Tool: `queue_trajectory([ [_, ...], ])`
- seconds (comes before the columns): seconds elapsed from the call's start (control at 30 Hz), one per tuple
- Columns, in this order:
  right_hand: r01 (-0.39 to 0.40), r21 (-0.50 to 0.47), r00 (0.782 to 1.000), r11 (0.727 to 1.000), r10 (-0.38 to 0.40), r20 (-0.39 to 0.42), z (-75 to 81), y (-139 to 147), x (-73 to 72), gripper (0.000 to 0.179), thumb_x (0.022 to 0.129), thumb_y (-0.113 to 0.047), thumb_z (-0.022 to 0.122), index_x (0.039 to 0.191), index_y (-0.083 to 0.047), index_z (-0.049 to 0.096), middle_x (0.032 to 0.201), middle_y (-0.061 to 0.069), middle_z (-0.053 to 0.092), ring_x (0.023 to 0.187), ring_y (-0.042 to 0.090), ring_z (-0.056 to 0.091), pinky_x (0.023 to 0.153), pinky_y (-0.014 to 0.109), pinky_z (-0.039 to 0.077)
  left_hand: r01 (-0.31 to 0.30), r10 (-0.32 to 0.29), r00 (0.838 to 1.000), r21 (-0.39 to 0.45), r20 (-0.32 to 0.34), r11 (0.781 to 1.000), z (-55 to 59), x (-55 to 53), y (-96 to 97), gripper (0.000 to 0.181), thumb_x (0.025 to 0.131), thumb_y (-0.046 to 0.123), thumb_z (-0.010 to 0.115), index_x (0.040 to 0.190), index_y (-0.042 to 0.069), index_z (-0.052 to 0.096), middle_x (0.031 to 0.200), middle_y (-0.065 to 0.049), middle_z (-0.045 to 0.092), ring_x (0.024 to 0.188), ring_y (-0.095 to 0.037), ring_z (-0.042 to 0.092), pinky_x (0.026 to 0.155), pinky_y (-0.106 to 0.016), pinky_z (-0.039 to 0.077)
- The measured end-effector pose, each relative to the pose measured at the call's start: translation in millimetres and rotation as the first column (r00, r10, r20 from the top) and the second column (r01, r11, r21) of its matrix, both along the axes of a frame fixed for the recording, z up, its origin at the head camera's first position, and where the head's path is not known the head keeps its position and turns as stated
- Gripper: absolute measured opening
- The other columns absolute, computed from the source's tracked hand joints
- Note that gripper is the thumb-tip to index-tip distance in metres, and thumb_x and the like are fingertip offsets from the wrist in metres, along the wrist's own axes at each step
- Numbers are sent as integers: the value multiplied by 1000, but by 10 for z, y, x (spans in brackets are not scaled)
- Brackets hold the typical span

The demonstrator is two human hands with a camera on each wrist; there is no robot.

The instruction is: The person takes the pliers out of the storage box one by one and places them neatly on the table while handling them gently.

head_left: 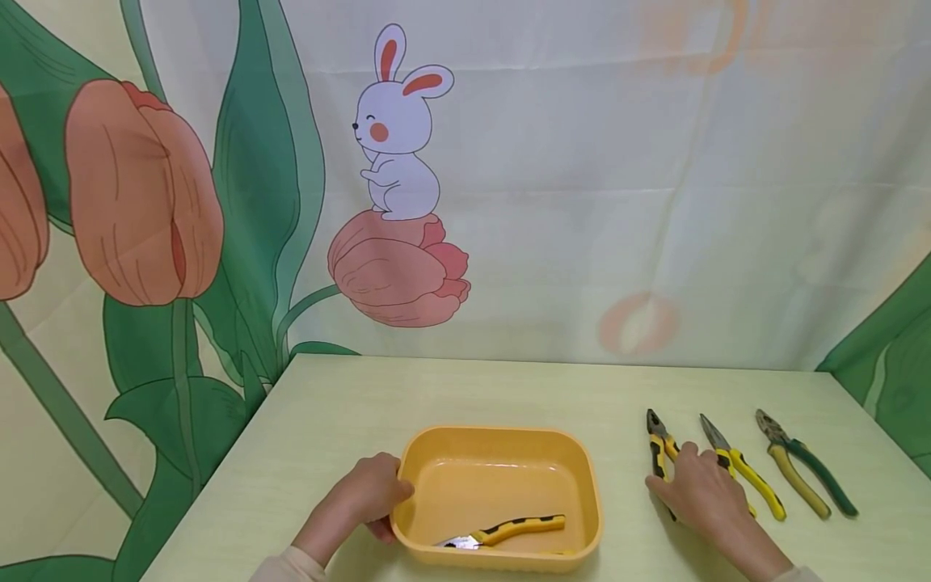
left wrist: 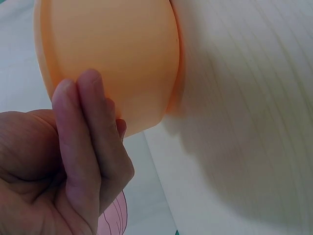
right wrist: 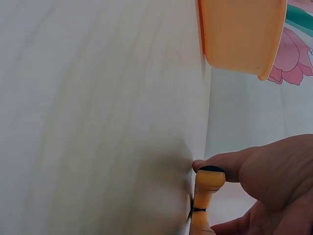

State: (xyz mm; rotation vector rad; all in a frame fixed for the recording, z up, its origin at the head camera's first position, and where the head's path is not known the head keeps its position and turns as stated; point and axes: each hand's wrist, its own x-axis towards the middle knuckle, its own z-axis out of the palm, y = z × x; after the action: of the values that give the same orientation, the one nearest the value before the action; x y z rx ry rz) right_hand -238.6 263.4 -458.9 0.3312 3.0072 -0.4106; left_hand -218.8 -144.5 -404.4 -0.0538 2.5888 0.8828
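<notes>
My left hand (head_left: pixel 372 489) grips the left rim of a yellow-orange plastic bin (head_left: pixel 498 440), thumb over the rim and fingers against the outer wall (left wrist: pixel 112 44). Inside the bin lies a pair of pliers (head_left: pixel 520 528) with yellow-and-black handles, partly hidden by the near wall. To the right, my right hand (head_left: pixel 701 493) holds the handles of black-and-yellow pliers (head_left: pixel 658 449) on the table, thumb on their left side. In the right wrist view, the thumb touches a yellow handle end (right wrist: pixel 210 181); the fingertips are partly out of sight.
Needle-nose pliers (head_left: pixel 752 477) with yellow handles lie just right of my right hand, partly covered by it. Farther right are worn pliers (head_left: pixel 793 465) with one tan and one green handle. A printed curtain (head_left: pixel 553 202) hangs behind the pale table (head_left: pixel 349 396).
</notes>
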Motion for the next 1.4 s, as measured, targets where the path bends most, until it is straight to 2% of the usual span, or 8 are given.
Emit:
queue_trajectory([
  [0.5,-32,-17,999,999,31,-25,-12,28,28,62,85,-44,69,103,12,48,88,25,50,68,26,49,49,33,40,2,-2,1000,3,-12,1000,1,5,-2,9,93,10,53,95,4,59,68,-11,65,43,-14,62,44,-25,54],
  [1.4,-22,-18,1000,1000,22,-4,-23,11,3,71,85,-47,70,109,15,47,94,30,50,69,28,50,53,34,43,0,1,1000,40,-23,999,-24,14,-12,9,92,9,52,93,3,59,67,-12,66,42,-14,61,44,-26,55],
])
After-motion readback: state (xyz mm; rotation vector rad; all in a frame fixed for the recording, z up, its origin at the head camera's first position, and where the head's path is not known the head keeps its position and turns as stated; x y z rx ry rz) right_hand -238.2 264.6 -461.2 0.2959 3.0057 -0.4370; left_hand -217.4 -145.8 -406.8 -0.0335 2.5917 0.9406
